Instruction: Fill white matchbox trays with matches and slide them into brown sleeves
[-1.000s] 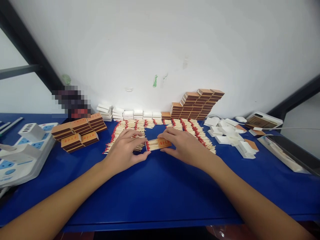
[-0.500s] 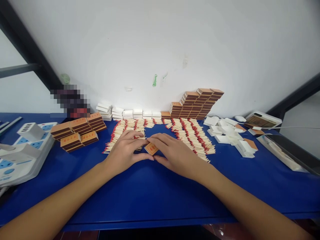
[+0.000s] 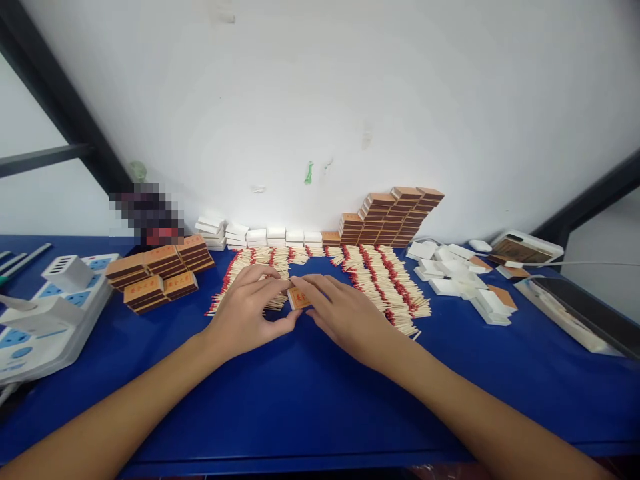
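Note:
A small orange matchbox with red characters [image 3: 300, 299] sits between my two hands at the middle of the table. My left hand [image 3: 245, 310] grips its left end between thumb and fingers. From the other side, my right hand [image 3: 347, 317] has its fingers curled over the box, hiding much of it. Loose red-tipped matches lie in rows behind and beside my hands, one group on the left [image 3: 245, 267] and another on the right [image 3: 387, 280].
Stacked matchboxes [image 3: 160, 270] stand at the left, with a taller stack [image 3: 385, 220] against the wall. White inner trays line the wall [image 3: 257, 238] and lie heaped at the right [image 3: 445, 270]. A power strip [image 3: 70, 340] is far left; a dark phone [image 3: 580, 307] lies far right.
The matchbox has turned slightly between my hands, and its orange top now sits straighter. My left thumb has drawn back a little to the left. The view has tilted up slightly.

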Demonstrator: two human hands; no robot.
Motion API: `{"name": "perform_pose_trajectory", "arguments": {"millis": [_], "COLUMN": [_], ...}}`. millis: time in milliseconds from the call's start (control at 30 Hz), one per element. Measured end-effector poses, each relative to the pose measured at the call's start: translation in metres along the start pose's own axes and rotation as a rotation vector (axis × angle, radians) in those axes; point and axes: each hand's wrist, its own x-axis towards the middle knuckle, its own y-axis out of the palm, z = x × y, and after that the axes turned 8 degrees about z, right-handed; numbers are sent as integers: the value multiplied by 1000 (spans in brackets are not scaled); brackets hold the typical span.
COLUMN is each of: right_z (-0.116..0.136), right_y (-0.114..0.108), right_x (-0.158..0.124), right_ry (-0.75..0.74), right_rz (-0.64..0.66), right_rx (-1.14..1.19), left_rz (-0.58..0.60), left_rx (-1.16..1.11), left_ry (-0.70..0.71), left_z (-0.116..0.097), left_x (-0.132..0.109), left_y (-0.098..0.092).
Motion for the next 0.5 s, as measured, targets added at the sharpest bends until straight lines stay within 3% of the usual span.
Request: {"name": "perform_pose_trajectory", "arguments": {"millis": [133,267,400,500], "right_z": [-10,-13,-21,-28], "right_y": [-1,-4,-11,-15], "right_x": [0,0,-1,-1], "right_ry": [-20,-19,56,102], "right_rz": [-56,-129,-189,-186], "right_rx": [97,82,-8,-37], "left_rz": [37,110,126,205], "left_rx": [107,227,422,600], "left_ry": [-2,56,-120,-280], "left_z": [-4,3,41,71], "left_x": [5,10,-6,-27], "left_y": [-8,-38,-85,-107]}}
